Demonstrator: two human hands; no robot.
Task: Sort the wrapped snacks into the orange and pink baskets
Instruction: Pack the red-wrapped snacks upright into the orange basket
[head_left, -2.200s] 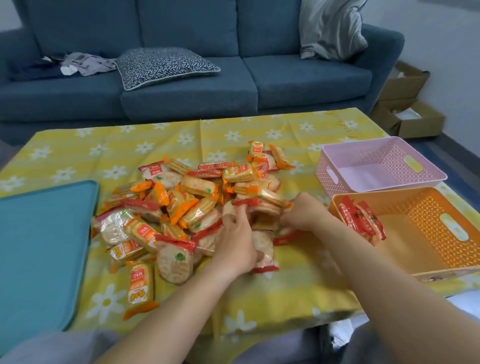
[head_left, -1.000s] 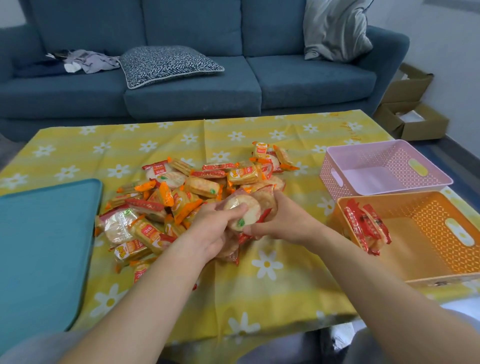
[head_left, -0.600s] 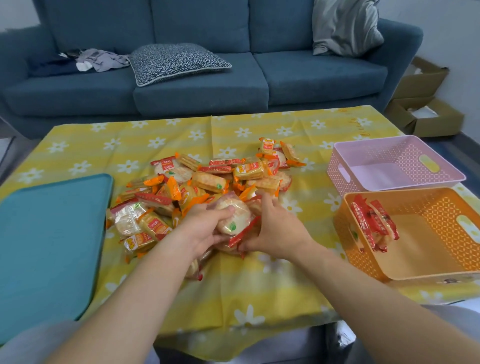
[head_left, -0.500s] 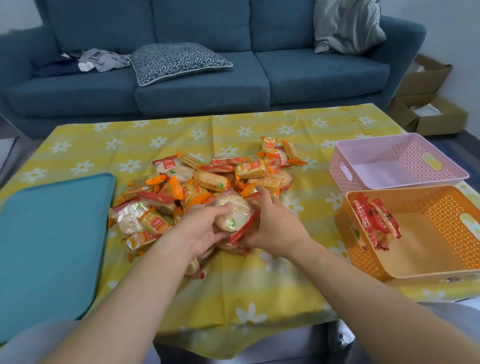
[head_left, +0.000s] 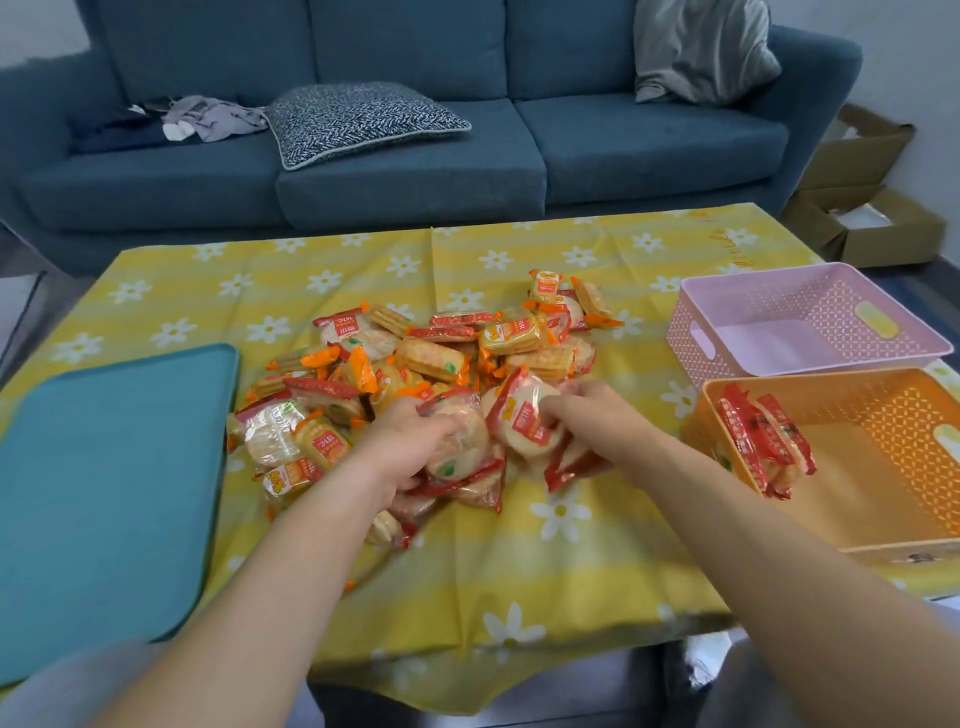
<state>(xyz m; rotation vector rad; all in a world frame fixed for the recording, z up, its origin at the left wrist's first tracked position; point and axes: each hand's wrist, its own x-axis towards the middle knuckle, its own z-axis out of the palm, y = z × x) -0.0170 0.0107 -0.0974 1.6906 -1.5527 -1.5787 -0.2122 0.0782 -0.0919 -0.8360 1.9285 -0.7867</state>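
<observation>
- Right, down at the near side of the table, both forearms reach in from the front edge toward the middle.
- The left hand is palm-down at the near edge of the pile, fingers curled over a clear-wrapped round cracker, with more packets bunched beneath it.
- Just beside it, the right hand has its fingers closed on a red-labelled packet, tilted up on edge. The 2 hands are close but not touching.
- By my reading, this is an early gathering step: a handful is being picked out and nothing is on its way to a basket.
- Most of the snacks sit heaped mid-table, red and orange wrappers mixed, so nearly all the sorting is left.
- Over at the right edge, the orange basket holds a small bunch of red-wrapped packets leaning on its left wall, the only sorted ones I can see.
- Behind it, at the far right corner, the pink basket shows no snack inside.
- A teal tray lies along the left edge.
</observation>
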